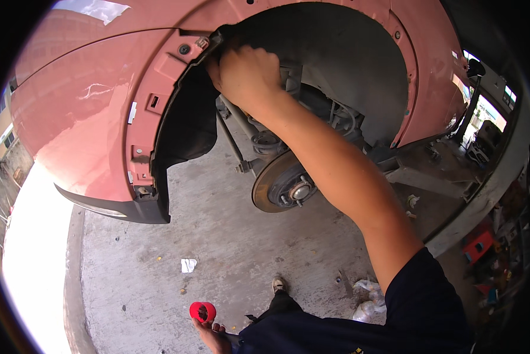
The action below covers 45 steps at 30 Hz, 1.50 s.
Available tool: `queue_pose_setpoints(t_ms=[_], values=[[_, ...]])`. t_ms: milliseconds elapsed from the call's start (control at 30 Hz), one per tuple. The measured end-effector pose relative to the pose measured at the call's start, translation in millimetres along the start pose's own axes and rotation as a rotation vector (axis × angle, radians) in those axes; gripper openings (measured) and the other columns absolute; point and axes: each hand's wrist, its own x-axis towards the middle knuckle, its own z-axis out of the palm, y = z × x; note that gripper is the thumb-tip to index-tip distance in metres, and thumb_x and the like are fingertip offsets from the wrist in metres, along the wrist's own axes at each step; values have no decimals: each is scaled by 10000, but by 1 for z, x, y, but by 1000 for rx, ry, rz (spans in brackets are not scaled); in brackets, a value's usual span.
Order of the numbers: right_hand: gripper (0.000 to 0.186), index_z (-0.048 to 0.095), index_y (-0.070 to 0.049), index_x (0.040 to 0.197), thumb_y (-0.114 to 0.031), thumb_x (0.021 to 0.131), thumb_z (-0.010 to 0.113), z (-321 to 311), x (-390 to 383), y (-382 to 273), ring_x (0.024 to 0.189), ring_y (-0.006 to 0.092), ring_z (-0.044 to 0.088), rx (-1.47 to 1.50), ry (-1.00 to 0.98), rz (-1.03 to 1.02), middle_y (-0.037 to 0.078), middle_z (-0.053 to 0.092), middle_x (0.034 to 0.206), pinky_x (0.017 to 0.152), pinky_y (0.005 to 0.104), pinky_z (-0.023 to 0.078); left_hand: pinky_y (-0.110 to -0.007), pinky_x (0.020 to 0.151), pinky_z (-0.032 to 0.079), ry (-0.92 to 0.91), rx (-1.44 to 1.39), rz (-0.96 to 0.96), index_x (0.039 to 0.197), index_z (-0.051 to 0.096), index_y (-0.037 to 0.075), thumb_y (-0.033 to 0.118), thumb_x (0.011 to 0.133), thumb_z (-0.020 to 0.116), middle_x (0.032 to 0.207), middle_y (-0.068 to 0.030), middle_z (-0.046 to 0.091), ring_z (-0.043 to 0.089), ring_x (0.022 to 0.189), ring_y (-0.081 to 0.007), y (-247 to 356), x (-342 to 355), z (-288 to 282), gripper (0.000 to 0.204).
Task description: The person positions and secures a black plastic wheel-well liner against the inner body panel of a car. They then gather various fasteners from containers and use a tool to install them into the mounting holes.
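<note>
My right hand (247, 76) reaches up into the wheel arch of a pink car, at the inner edge of the pink flanged arch (167, 65) beside the black wheel arch liner (188, 130). Its fingers are curled, and their tips are hidden, so what they hold cannot be made out. Below my right forearm sit the brake disc and hub (271, 186) and grey suspension parts (266, 141). Low in the view, my left hand (212, 330) holds a red round container (195, 310) with small dark pieces inside.
The car's pink panel (88, 118) and dark lower trim (144, 209) border the arch. On the concrete floor (135, 265) lie a white scrap (188, 265) and crumpled plastic (368, 301). A pale rail (465, 206) and cluttered items, including a red case (477, 248), stand at the right.
</note>
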Motion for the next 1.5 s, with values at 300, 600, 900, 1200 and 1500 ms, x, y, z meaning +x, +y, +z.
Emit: queue_pose_setpoints(t_ms=[300,600,900,1200,1500], values=[[242,642,-20,834,-245,824,554,9,-1,0,751,387,642,147,-83,53,214,641,763,655,463,521,-238,493,292,124,-52,-117,1056,514,107,619,872,466,863,-9,517,369,598,-100,-30,18,-12,546],[280,609,34,874,-238,812,578,-3,4,7,834,385,641,187,-252,-138,261,613,952,732,442,528,-219,479,281,90,-37,-126,1005,528,93,627,861,475,842,-18,536,355,564,-85,-31,18,-11,556],[192,563,38,963,-123,909,471,10,13,3,681,210,642,1671,-276,918,135,598,891,495,291,530,-234,469,291,72,-4,-113,1052,498,64,573,898,466,799,-18,509,345,557,-83,-29,10,3,532],[285,674,-44,817,-309,830,571,18,-7,12,781,363,666,152,-43,126,215,659,830,668,465,534,-231,465,295,99,-1,-110,1031,516,48,578,894,471,795,-28,527,351,559,-82,-29,22,-12,549],[271,507,0,993,-222,851,567,47,5,-24,561,210,557,1615,-200,970,119,573,739,507,325,468,-235,480,314,125,-13,-53,1045,526,37,560,901,470,839,-39,540,367,584,-93,-21,24,-20,545]])
